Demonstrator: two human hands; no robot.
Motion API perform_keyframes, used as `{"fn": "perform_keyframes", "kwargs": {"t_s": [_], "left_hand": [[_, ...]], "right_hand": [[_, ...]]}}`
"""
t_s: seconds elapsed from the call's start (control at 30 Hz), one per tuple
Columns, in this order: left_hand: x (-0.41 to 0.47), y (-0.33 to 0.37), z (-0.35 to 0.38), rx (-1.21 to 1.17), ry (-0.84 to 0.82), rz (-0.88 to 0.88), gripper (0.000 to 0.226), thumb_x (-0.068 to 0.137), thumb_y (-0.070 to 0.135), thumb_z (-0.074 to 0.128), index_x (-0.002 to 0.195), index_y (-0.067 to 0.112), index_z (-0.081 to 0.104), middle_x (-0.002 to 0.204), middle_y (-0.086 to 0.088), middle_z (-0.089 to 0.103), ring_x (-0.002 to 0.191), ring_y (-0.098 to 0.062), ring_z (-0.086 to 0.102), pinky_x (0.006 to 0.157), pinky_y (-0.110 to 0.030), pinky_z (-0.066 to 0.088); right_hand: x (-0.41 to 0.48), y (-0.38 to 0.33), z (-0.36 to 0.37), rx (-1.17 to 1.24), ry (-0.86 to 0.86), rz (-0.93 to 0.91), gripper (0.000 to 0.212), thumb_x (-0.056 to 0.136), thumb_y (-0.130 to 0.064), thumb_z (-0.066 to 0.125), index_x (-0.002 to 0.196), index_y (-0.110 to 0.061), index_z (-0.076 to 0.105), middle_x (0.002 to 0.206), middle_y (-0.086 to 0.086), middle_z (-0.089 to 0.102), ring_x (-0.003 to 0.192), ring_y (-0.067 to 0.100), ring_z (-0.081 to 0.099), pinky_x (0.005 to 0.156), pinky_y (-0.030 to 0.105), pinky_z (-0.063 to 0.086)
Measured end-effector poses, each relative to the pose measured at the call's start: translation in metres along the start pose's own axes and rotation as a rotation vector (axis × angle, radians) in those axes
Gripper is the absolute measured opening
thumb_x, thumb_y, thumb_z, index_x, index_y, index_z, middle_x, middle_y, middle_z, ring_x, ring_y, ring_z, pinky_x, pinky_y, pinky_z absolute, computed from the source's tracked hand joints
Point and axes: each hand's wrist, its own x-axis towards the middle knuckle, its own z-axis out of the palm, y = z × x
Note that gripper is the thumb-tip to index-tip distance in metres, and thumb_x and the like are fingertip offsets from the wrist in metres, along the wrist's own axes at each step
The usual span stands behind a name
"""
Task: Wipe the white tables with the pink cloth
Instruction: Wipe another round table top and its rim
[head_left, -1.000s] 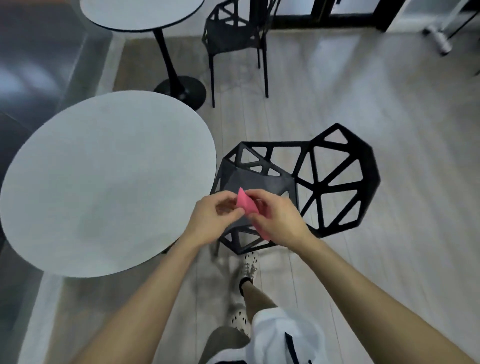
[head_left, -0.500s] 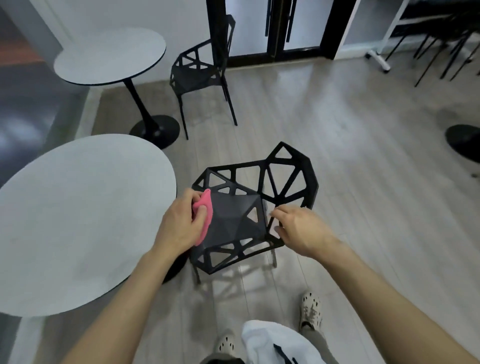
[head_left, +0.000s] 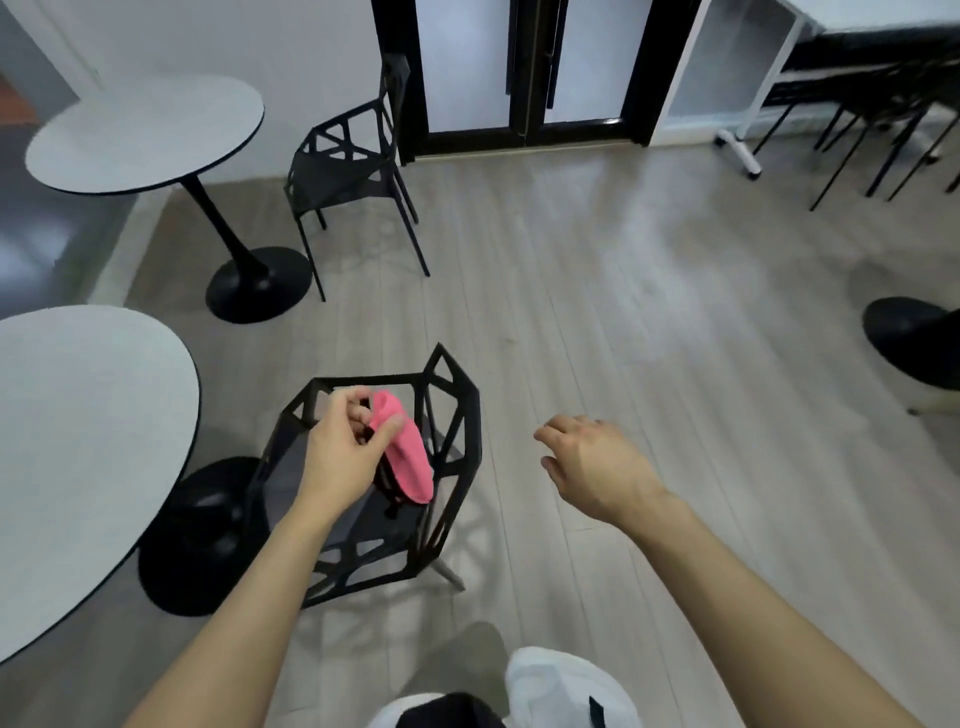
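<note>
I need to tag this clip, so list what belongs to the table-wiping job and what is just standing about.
Job:
- pink cloth, gripped by the left hand
- right hand, empty
- near white round table
- far white round table

Standing about:
- near black lattice chair
- far black lattice chair
- black-framed glass doors
- black pedestal base, far right

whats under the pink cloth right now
The pink cloth, held by the left hand, hangs over the black chair; the seat directly beneath is covered.
</note>
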Motion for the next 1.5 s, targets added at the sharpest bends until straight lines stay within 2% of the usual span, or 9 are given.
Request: {"fn": "perform_keyframes", "kwargs": {"t_s": [0.1, 0.27, 0.47, 0.57, 0.77, 0.9, 1.03, 1.2, 1.5], "left_hand": [[0.024, 0.017, 0.021, -0.127, 0.033, -0.099, 0.039, 0.083, 0.046, 0.093, 0.116, 0.04, 0.073, 0.103, 0.01, 0.077, 0.098, -0.006, 0.075, 0.088, -0.026, 0.058], [0.101, 0.048, 0.071, -0.198, 0.108, -0.145, 0.039, 0.067, 0.032, 0.104, 0.095, 0.03, 0.077, 0.09, 0.018, 0.078, 0.085, 0.003, 0.074, 0.072, -0.008, 0.054], [0.221, 0.093, 0.132, -0.088, -0.093, -0.116, 0.044, 0.065, 0.011, 0.105, 0.096, 0.022, 0.076, 0.09, -0.003, 0.074, 0.073, -0.003, 0.069, 0.073, -0.023, 0.061], [0.268, 0.117, 0.142, -0.011, -0.116, -0.076, 0.043, 0.068, 0.003, 0.101, 0.095, 0.027, 0.076, 0.091, -0.003, 0.075, 0.082, -0.016, 0.075, 0.082, -0.034, 0.065], [0.354, 0.133, 0.136, 0.208, -0.035, 0.013, 0.039, 0.067, 0.015, 0.103, 0.078, 0.029, 0.068, 0.083, 0.006, 0.066, 0.075, -0.012, 0.065, 0.071, -0.035, 0.056], [0.409, 0.127, 0.125, 0.371, 0.042, -0.024, 0.032, 0.08, 0.031, 0.095, 0.086, 0.023, 0.065, 0.089, 0.007, 0.062, 0.078, -0.018, 0.061, 0.069, -0.039, 0.048], [0.457, 0.118, 0.106, 0.346, 0.248, -0.17, 0.027, 0.09, 0.029, 0.088, 0.091, 0.021, 0.063, 0.084, 0.01, 0.068, 0.08, -0.018, 0.067, 0.069, -0.037, 0.051], [0.496, 0.111, 0.068, 0.382, 0.359, -0.319, 0.027, 0.09, 0.028, 0.087, 0.09, 0.021, 0.061, 0.072, 0.006, 0.068, 0.069, -0.022, 0.064, 0.063, -0.039, 0.049], [0.572, 0.042, -0.016, 0.199, 0.52, -0.491, 0.03, 0.103, 0.029, 0.073, 0.089, 0.031, 0.047, 0.066, 0.006, 0.062, 0.061, -0.014, 0.06, 0.067, -0.045, 0.052]], "right_hand": [[0.032, 0.038, -0.01, -0.006, 0.001, -0.037, 0.032, 0.11, -0.034, 0.045, 0.135, -0.022, 0.061, 0.138, -0.002, 0.062, 0.121, 0.026, 0.063, 0.1, 0.041, 0.049], [0.11, 0.1, -0.027, -0.012, 0.016, -0.085, 0.033, 0.111, -0.034, 0.046, 0.136, -0.021, 0.061, 0.138, -0.002, 0.063, 0.124, 0.026, 0.062, 0.103, 0.041, 0.048], [0.219, 0.161, -0.065, -0.052, -0.002, -0.133, 0.031, 0.111, -0.032, 0.045, 0.132, -0.018, 0.062, 0.134, 0.001, 0.063, 0.12, 0.027, 0.063, 0.102, 0.041, 0.049], [0.27, 0.18, -0.09, -0.079, 0.025, -0.173, 0.03, 0.111, -0.031, 0.044, 0.13, -0.017, 0.062, 0.133, 0.002, 0.064, 0.116, 0.028, 0.063, 0.099, 0.043, 0.051], [0.378, 0.201, -0.124, -0.099, 0.027, -0.289, 0.03, 0.112, -0.03, 0.041, 0.132, -0.017, 0.06, 0.133, 0.004, 0.063, 0.117, 0.029, 0.065, 0.099, 0.044, 0.051], [0.464, 0.212, -0.138, -0.109, 0.024, -0.382, 0.032, 0.112, -0.029, 0.042, 0.134, -0.016, 0.06, 0.132, 0.005, 0.063, 0.119, 0.03, 0.063, 0.1, 0.044, 0.051], [0.551, 0.212, -0.15, -0.139, 0.033, -0.478, 0.026, 0.111, -0.026, 0.043, 0.126, -0.015, 0.061, 0.125, 0.006, 0.063, 0.116, 0.031, 0.063, 0.095, 0.043, 0.05], [0.653, 0.187, -0.169, -0.206, 0.01, -0.628, 0.024, 0.109, -0.021, 0.046, 0.128, -0.016, 0.06, 0.126, 0.007, 0.063, 0.115, 0.031, 0.063, 0.094, 0.043, 0.05], [0.822, 0.062, -0.185, -0.26, -0.053, -0.856, 0.026, 0.109, -0.022, 0.047, 0.131, -0.016, 0.059, 0.128, 0.007, 0.062, 0.116, 0.032, 0.06, 0.097, 0.043, 0.051]]}}
